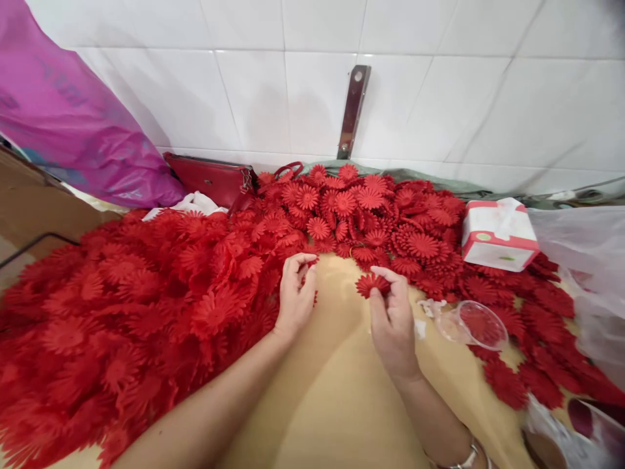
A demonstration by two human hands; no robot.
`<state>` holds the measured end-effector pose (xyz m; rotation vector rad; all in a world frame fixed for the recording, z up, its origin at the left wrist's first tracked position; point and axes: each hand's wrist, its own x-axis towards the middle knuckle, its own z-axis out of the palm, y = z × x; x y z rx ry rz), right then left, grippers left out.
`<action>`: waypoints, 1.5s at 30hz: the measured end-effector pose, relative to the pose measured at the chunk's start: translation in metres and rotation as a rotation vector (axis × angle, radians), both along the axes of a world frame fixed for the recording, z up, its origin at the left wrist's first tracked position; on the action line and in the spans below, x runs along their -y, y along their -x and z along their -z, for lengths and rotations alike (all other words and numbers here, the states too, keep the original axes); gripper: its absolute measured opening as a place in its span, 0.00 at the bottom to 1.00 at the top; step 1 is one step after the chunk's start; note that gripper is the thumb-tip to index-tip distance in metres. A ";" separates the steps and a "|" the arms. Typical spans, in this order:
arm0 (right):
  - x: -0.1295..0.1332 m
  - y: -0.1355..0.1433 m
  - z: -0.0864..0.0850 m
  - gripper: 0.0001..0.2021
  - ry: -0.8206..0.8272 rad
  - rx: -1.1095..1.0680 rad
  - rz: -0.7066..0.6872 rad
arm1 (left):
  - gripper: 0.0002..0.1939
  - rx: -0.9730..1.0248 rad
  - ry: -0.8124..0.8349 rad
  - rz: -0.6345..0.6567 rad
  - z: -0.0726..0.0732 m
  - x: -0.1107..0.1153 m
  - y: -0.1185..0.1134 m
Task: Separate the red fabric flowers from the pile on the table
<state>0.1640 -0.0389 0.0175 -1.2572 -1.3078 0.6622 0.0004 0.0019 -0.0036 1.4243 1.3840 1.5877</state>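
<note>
Right hand: the right hand (393, 319) pinches a red flower (372, 284) between thumb and fingers, the grip closed on it, above the bare middle of the table.
Held flower: in the right hand's fingertips, its toothed petals spreading out to the left of the thumb.
Left hand: the left hand (297, 293) is curled with thumb and forefinger near each other, at the edge of the left heap; red shows at its fingertips and just past them, but whether it grips a flower I cannot tell.
Gap: the two hands are apart, with tabletop between them.
Table: the yellowish table (322, 404) shows in a strip between the forearms.
Left heap: a broad left heap (146, 306) of loose red flowers.
Back heap: a back heap (346, 202) of similar flowers, in front of the tiled wall (303, 91).
Right side: a tissue box (500, 238) rests among flowers; a clear plastic cup (481, 326) lies near the right hand.
Far left: a red purse (209, 181) beside a purple bag (92, 124).
</note>
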 end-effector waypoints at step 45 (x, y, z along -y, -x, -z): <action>-0.006 0.000 0.010 0.13 0.168 0.062 -0.248 | 0.11 0.150 0.153 0.461 -0.007 0.005 -0.001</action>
